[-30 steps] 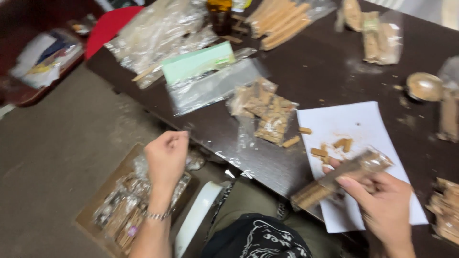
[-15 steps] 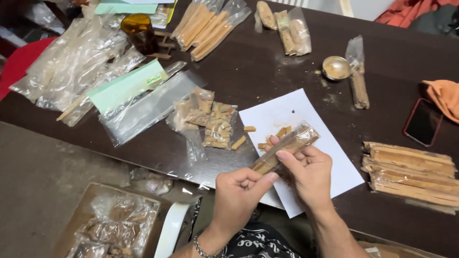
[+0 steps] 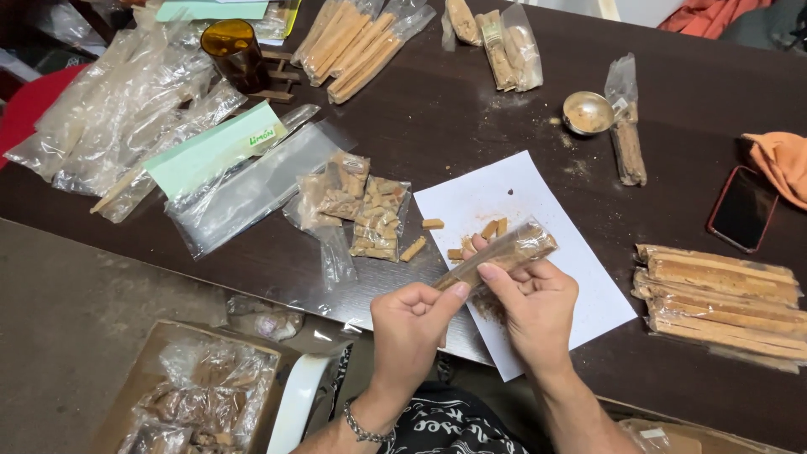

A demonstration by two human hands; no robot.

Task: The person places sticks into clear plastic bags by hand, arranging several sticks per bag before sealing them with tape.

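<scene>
Both hands hold one slim clear packet of brown sticks (image 3: 503, 255) just above the white paper sheet (image 3: 546, 286) near the desk's (image 3: 471, 126) front edge. The left hand (image 3: 409, 324) has its fingers pinched on the packet's lower end — steadying it — while the right hand (image 3: 534, 304) has its fingers clamped round the middle, thumb on top. Loose brown pieces (image 3: 487, 231) lie on the sheet beneath — probably catching crumbs.
</scene>
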